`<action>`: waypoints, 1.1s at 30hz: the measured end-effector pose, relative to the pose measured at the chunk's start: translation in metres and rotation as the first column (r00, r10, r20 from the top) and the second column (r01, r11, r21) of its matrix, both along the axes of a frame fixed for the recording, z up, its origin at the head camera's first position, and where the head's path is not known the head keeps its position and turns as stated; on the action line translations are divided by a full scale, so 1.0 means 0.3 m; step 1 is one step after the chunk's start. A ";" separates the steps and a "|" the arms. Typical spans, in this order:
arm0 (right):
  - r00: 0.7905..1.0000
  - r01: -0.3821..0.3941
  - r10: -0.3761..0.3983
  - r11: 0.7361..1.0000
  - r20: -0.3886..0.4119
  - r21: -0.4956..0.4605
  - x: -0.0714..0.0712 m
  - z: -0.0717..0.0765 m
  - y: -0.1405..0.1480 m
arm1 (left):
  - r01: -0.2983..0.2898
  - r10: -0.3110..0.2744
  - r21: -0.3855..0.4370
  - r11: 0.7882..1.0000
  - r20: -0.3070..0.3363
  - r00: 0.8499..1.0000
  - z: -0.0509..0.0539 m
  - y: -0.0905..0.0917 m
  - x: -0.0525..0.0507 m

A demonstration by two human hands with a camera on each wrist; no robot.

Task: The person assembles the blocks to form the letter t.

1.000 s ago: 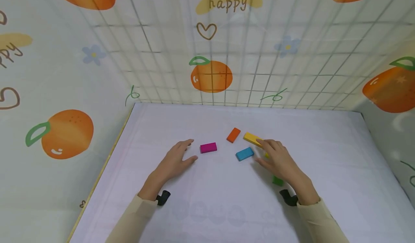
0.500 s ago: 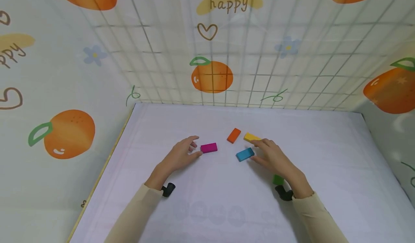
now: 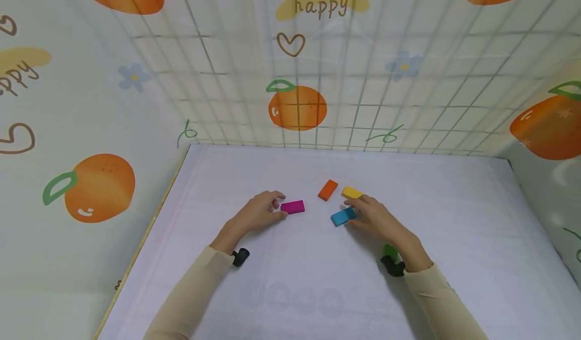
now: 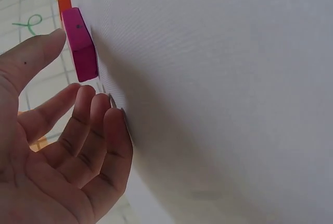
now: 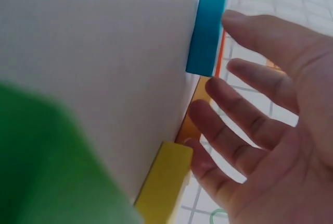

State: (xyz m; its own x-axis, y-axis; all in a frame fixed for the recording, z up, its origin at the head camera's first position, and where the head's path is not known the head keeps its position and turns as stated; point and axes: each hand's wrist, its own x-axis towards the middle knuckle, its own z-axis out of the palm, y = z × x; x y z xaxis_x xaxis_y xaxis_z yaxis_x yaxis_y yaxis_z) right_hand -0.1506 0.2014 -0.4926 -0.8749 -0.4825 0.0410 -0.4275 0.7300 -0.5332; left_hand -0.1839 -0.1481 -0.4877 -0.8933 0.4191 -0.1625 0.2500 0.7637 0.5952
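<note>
My left hand [image 3: 259, 212] is at the left end of a magenta block [image 3: 293, 207], thumb and bent fingers spread around that end without gripping it. In the left wrist view a gap shows between the fingertips and the magenta block [image 4: 79, 47]. My right hand [image 3: 375, 220] hovers at the right end of a blue block [image 3: 341, 217], fingers loosely bent. The right wrist view has the thumb tip beside the blue block [image 5: 209, 26]; whether it touches is unclear. A yellow block [image 5: 164, 182] lies near the little finger; the head view hides it under the hand.
An orange block [image 3: 328, 190] and an amber block [image 3: 352, 192], partly covered by the right fingers, lie behind the blue one. A green block [image 3: 390, 250] sits under the right wrist. Patterned cloth walls [image 3: 218, 98] border the white table [image 3: 290, 289].
My left hand has moved right and forward to the magenta block. The right hand has shifted left from the amber block to the blue one. The blocks stay in place.
</note>
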 end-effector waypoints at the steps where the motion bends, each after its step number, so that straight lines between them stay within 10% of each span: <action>1: 1.000 0.000 0.000 1.000 0.006 0.008 0.000 -0.002 -0.001 | 0.006 -0.006 -0.003 1.000 0.000 1.000 -0.001 0.002 0.000; 33: 0.980 -0.055 0.074 0.993 -0.186 0.106 -0.017 -0.035 -0.009 | 0.015 -0.015 -0.097 0.995 0.008 1.000 -0.022 0.044 -0.018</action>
